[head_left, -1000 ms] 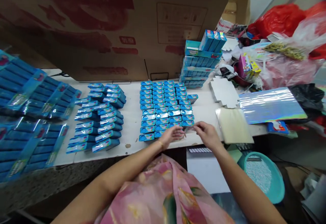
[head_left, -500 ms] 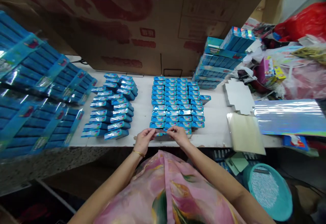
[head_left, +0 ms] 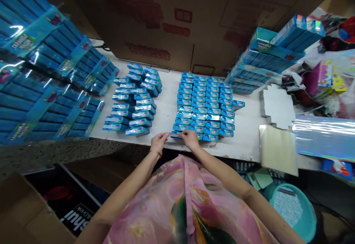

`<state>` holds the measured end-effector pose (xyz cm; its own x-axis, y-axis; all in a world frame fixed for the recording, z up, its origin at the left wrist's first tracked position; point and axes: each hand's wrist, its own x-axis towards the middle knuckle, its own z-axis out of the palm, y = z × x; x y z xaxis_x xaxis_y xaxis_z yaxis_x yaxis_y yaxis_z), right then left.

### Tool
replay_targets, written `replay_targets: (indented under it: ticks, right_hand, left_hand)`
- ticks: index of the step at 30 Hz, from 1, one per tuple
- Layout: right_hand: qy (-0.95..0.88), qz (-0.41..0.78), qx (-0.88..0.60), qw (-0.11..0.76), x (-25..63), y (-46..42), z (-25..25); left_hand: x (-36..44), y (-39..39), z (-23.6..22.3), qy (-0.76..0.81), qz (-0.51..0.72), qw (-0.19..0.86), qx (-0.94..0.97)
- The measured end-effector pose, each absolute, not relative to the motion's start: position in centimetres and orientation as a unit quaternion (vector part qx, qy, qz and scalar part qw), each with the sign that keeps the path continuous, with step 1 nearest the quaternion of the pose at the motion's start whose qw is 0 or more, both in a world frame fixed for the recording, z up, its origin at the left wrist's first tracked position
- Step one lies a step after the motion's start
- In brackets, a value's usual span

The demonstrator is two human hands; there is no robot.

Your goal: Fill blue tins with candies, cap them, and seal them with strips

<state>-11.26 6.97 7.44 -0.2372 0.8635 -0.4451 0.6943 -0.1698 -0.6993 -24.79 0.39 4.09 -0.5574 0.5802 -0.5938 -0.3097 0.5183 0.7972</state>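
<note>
My left hand [head_left: 159, 143] and my right hand [head_left: 190, 139] meet at the front left corner of a tight grid of blue rectangular tins [head_left: 205, 107]. Between their fingertips is one small blue tin [head_left: 175, 135], pinched low over the white table [head_left: 241, 142]. Its ends are partly hidden by my fingers. A gold bangle [head_left: 155, 152] circles my left wrist. To the left stands a looser group of blue tins lying in overlapping rows [head_left: 133, 101].
Shrink-wrapped blue packs [head_left: 41, 70] lie at the left. Stacked packs [head_left: 263, 55] and a flat die-cut white card [head_left: 277, 106] stand at the right, beside holographic film [head_left: 324, 137] and a cream pad [head_left: 277, 149]. A large carton [head_left: 194, 26] backs the table. A teal basin [head_left: 291, 207] sits below right.
My hands have moved left along the grid's front row, from its right end to its left corner. The whole scene has shifted up and right as my head turned.
</note>
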Motion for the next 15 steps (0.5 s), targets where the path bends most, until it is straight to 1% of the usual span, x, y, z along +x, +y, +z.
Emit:
replay_targets:
  ticks: [5, 9, 13, 15]
  right_hand:
    - [-0.662, 0.429, -0.612, 0.064, -11.7, 7.1, 7.6]
    - [-0.694, 0.389, -0.606, 0.021, -12.1, 6.8, 7.5]
    - [-0.74, 0.31, -0.596, -0.031, -11.9, 6.3, 7.9]
    - [-0.789, 0.253, -0.558, -0.05, -11.2, 6.0, 8.3]
  left_hand:
    - [-25.4, 0.7, 3.1, 0.739, 0.474, 0.468, 0.099]
    - [-25.2, 0.9, 2.0, 0.743, 0.464, 0.47, 0.107]
    - [-24.6, 0.9, 1.3, 0.75, 0.454, 0.464, 0.127]
    - [-24.4, 0.8, 1.4, 0.757, 0.449, 0.453, 0.142]
